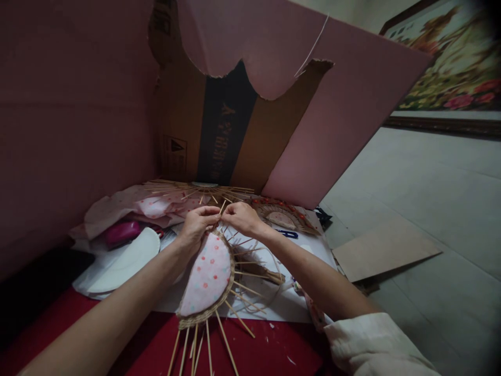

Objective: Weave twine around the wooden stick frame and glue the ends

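A half-woven fan (207, 277) lies in front of me: a half-round pad of white cloth with pink and green dots, edged with woven rattan, with thin wooden spokes sticking out all round. My left hand (198, 223) is closed on the pad's far edge. My right hand (243, 216) pinches a thin strand or spoke at the same spot, thumb and fingers pressed together. The two hands almost touch.
A second spoked piece (199, 190) lies behind the hands, and a finished red-beaded fan (284, 215) to the right. Dotted cloth (117, 206), a pink object (121, 232) and a white disc (129, 258) lie left. Cardboard walls (219, 125) stand behind; a board (385, 248) lies on the floor.
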### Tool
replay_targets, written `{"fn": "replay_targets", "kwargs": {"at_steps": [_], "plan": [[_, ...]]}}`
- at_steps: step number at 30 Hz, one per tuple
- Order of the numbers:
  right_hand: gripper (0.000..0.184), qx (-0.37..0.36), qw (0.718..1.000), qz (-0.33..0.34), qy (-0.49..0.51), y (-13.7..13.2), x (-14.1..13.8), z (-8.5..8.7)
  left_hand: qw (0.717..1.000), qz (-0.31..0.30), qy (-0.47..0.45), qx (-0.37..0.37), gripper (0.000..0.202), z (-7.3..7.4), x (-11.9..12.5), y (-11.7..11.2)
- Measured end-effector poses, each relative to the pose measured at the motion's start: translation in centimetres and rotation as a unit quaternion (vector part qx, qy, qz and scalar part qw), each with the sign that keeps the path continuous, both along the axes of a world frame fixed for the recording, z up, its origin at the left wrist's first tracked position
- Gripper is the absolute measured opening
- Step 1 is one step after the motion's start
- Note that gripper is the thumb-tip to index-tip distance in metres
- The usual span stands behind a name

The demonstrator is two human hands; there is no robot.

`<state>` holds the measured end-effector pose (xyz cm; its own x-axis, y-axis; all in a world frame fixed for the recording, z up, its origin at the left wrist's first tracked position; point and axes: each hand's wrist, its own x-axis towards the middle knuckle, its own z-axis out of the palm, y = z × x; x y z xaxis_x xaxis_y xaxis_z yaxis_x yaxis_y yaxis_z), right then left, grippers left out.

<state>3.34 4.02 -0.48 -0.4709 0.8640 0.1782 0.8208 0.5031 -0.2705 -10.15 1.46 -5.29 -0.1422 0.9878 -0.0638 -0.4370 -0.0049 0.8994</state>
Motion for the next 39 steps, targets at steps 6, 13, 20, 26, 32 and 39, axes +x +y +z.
{"fn": "replay_targets", "kwargs": {"at_steps": [6, 13, 20, 26, 32, 39], "plan": [[0.015, 0.022, 0.998, 0.043, 0.033, -0.5, 0.5, 0.1, 1.0, 0.006, -0.002, 0.001, 0.035, 0.0, 0.1, 0.0], [0.017, 0.09, 0.991, 0.093, 0.034, -1.1, 1.4, -0.5, 1.0, 0.005, 0.002, 0.001, 0.026, -0.3, 0.1, 0.2], [0.014, 0.166, 0.979, 0.119, -0.003, -1.3, 1.4, -1.0, 1.0, -0.009, 0.013, -0.009, 0.016, -0.3, -0.1, 0.1], [0.019, 0.194, 0.972, 0.12, -0.054, -1.4, 1.1, -1.4, 1.0, -0.003, 0.007, -0.015, 0.017, -0.4, 0.0, 0.1], [0.013, 0.184, 0.976, 0.107, -0.053, -1.4, 0.8, -1.8, 1.0, -0.002, -0.009, -0.009, 0.027, -0.4, 0.1, 0.0], [0.014, 0.169, 0.981, 0.089, -0.031, -1.1, 0.8, -1.7, 0.999, -0.014, -0.024, -0.017, 0.033, 0.6, 0.1, -0.7]]}}
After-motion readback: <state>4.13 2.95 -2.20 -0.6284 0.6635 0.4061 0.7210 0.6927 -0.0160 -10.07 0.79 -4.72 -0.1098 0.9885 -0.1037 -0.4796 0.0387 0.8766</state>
